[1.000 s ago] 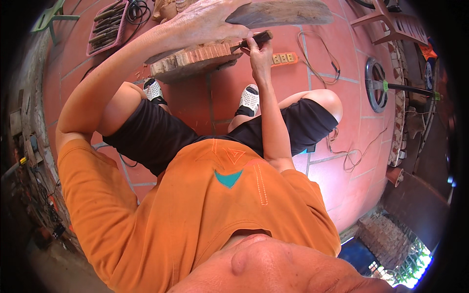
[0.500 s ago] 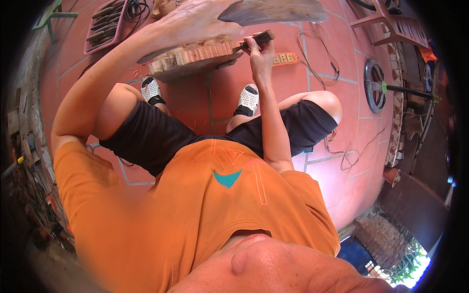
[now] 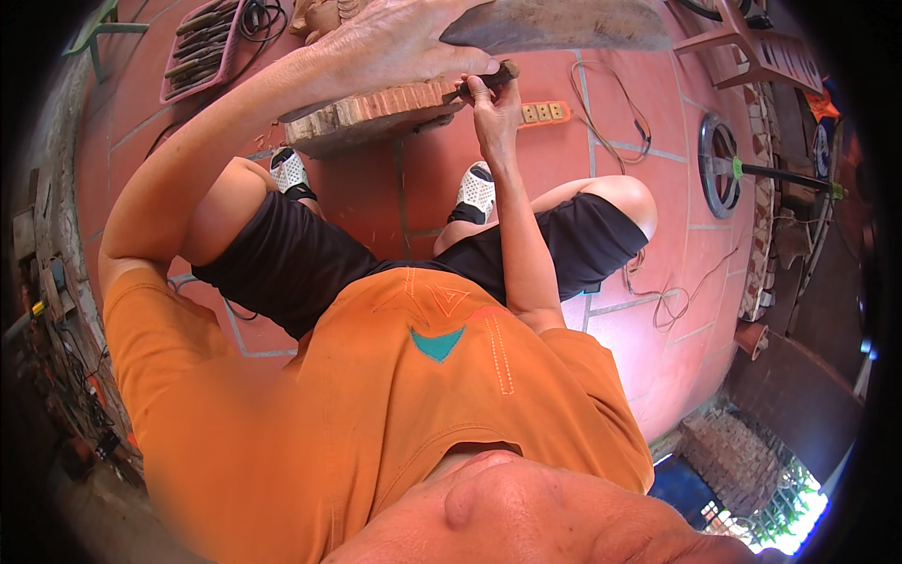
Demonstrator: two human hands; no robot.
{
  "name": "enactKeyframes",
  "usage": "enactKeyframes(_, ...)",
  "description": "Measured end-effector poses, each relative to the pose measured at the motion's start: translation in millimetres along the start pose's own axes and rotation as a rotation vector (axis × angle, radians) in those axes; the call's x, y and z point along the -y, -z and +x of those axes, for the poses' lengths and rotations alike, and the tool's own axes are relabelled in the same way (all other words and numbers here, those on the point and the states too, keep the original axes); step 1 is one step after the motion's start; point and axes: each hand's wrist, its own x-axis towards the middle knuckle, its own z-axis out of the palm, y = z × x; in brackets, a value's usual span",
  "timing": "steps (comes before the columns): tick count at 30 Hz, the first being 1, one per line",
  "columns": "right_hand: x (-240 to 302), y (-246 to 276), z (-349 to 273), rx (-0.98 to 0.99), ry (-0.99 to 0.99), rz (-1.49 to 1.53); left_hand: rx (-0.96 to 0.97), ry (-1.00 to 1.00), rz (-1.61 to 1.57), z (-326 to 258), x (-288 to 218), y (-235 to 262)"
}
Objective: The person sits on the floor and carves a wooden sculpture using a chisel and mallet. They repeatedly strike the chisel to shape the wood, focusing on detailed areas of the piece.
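Note:
At the top of the head view, my left hand (image 3: 399, 47) is closed on a broad grey-brown wooden club (image 3: 564, 26), which reaches out to the right from between thumb and fingers. The thumb lies close to the top of a dark chisel handle (image 3: 494, 79). My right hand (image 3: 495, 108) pinches that chisel, its tip at the right end of a thick, rough-edged wooden carving (image 3: 376, 111). Part of the carving is hidden under my left hand and forearm.
An orange power strip (image 3: 545, 114) lies right of the carving, with a brown cable (image 3: 611, 141) on the red tiles. A pink tray of chisels (image 3: 202, 47) stands at the far left. On the right are a pink plastic chair (image 3: 752, 47) and a round dark base with a pole (image 3: 721, 167).
My left hand and the club have moved to the right, bringing the thumb over beside the chisel handle. My right hand has shifted slightly left with the chisel.

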Motion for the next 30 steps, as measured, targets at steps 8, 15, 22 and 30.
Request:
enactKeyframes(8, 1.1, 2.5, 0.6, 0.002, 0.019, -0.034, 0.012, -0.013, -0.001, -1.4, -1.1, 1.7)
enactKeyframes(15, -0.8, 1.1, -0.4, -0.004, 0.003, -0.017, 0.040, -0.009, -0.003, -0.7, -2.9, 3.6)
enactKeyframes(22, 2.9, -1.9, -3.1, 0.009, 0.089, -0.134, 0.033, -0.011, 0.120, 0.9, 1.4, -7.3)
enactKeyframes(30, 12.0, -6.2, -8.4, 0.018, 0.122, -0.171, 0.153, 0.061, 0.312, -0.4, 34.2, -31.2)
